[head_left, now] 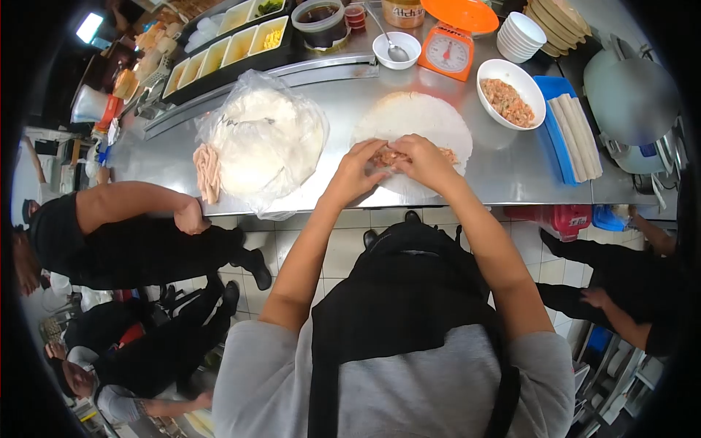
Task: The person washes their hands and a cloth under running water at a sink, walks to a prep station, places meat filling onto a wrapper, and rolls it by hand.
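A round, thin, pale wrapper (416,117) lies flat on the steel counter in front of me. Across its lower part runs a line of orange-brown minced filling (447,155). My left hand (358,171) curls round the left end of the filling, thumb and fingers on either side of it. Beside it, my right hand (423,162) is closed over the middle of the filling, partly hiding it. To the right stands a white bowl (538,115) of the same-looking filling. A blue tray (558,150) next to it holds several long pale rolls (575,135).
Left of the wrapper sits a plastic bag (266,139) of pale rounds, beside a crumpled pinkish cloth (207,173). Behind are an orange scale (447,55), a small bowl with spoon (396,62) and ingredient containers (226,55). People stand at left (139,233) and right (621,277).
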Tool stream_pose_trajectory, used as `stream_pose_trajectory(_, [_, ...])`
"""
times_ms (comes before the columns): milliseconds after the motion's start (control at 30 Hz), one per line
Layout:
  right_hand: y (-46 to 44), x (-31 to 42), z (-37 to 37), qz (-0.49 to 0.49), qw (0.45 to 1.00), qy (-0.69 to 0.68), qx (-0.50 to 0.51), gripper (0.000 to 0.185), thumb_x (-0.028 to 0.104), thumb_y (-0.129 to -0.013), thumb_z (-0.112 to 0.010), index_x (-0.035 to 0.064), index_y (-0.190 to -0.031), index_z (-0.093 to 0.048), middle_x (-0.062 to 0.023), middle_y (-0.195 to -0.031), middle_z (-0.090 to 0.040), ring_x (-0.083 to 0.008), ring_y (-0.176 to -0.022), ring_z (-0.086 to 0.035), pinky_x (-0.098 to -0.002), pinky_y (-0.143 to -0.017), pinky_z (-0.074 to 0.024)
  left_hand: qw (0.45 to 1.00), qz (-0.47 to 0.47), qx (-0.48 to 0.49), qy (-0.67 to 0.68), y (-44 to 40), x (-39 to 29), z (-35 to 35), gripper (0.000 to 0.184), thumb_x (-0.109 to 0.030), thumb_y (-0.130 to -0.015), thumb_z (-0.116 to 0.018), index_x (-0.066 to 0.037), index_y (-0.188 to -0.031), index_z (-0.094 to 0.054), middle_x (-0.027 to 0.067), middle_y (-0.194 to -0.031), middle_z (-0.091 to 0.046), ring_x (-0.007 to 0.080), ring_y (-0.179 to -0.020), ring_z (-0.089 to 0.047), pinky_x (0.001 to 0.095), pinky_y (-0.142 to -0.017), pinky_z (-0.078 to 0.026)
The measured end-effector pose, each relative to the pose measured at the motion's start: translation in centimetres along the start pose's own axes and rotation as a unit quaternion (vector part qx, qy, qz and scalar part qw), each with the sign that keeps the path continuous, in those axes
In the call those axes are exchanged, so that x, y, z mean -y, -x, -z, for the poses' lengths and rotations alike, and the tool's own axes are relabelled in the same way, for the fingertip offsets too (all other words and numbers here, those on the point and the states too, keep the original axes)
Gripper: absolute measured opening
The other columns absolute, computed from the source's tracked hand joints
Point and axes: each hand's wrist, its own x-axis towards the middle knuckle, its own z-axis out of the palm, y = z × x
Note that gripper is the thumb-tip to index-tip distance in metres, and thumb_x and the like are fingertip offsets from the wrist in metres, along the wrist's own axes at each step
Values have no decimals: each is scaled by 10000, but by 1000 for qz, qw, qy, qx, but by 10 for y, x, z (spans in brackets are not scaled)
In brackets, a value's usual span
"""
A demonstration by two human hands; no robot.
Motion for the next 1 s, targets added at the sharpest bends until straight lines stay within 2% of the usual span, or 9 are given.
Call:
stream_pose_trajectory(167, [2, -34, -22, 44, 998, 2, -38, 186, 207, -766, -630, 30, -792, -682, -172, -862, -644, -322, -815, -608, -411, -769, -473, 1000, -7, 6, -9, -4, 9, -9, 199, -62, -779, -657, -44, -974, -691, 139, -924, -667, 301, -868, -622, 357, -789, -490])
stream_pose_trajectory(267, [-1, 4, -24, -138, 959, 228, -94, 205, 230, -706, -678, 39, -774, -707, -231, -773, -634, -380, -724, -629, -471, -707, -490, 1000, -4, 5, -20, -6, 4, -12, 158, -17, -784, -605, -8, -916, -691, 141, -878, -665, 292, -802, -615, 356, -742, -484])
stream_pose_trajectory(367, [-10, -17, -34, -55, 998, 38, -10, 194, 231, -657, -691, 51, -726, -703, -205, -686, -619, -407, -708, -611, -478, -646, -479, 1000, -19, 12, 5, -3, 10, -6, 142, -29, -782, -620, 28, -898, -677, 187, -869, -647, 317, -801, -616, 351, -745, -486])
stream_pose_trajectory(567, [9, 0, -1, 26, 989, 146, -21, 192, 218, -669, -664, 105, -819, -703, -111, -795, -610, -296, -834, -595, -419, -747, -465, 998, -44, 29, 19, 0, 5, -12, 631, -22, -750, -696, -30, -1324, -434, 170, -1021, -626, 282, -913, -613, 342, -825, -482])
stream_pose_trajectory(700, [1, -15, -19, 36, 986, 162, -24, 184, 232, -662, -670, 98, -783, -707, -114, -807, -624, -297, -838, -598, -431, -771, -454, 990, 88, 66, 93, -3, 40, -21, 633, -47, -762, -698, -26, -1333, -425, 175, -1087, -594, 261, -975, -591, 338, -853, -469])
stream_pose_trajectory(800, [10, 33, 32, -176, 977, 98, 76, 135, 232, -690, -667, 127, -754, -723, -126, -853, -647, -316, -835, -630, -482, -633, -474, 987, 80, 74, 117, -3, 22, -17, 641, -60, -784, -672, -23, -1359, -390, 185, -1122, -578, 242, -1008, -577, 344, -881, -457])
stream_pose_trajectory(900, [5, -27, -3, -24, 999, -44, 2, 189, 260, -745, -609, 93, -754, -696, -131, -812, -653, -331, -805, -629, -459, -650, -486, 991, 32, 85, 101, -10, -4, -9, 631, -74, -799, -653, -35, -1370, -387, 181, -1096, -601, 240, -1000, -590, 346, -877, -463])
stream_pose_trajectory(933, [10, 1, 15, -145, 988, 56, 4, 204, 253, -750, -598, 64, -737, -675, -145, -806, -641, -330, -791, -618, -447, -709, -480, 989, 83, 69, 97, -9, 1, -13, 609, -75, -801, -658, -43, -1356, -412, 163, -1039, -630, 235, -954, -612, 331, -844, -478])
stream_pose_trajectory(1000, [3, -29, -11, -97, 991, 93, -18, 157, 197, -726, -640, 48, -761, -673, -154, -801, -636, -324, -785, -611, -434, -734, -476, 990, 94, 59, 84, -10, 5, -13, 568, -65, -812, -644, -76, -1342, -442, 166, -1001, -643, 246, -918, -632, 328, -807, -500])
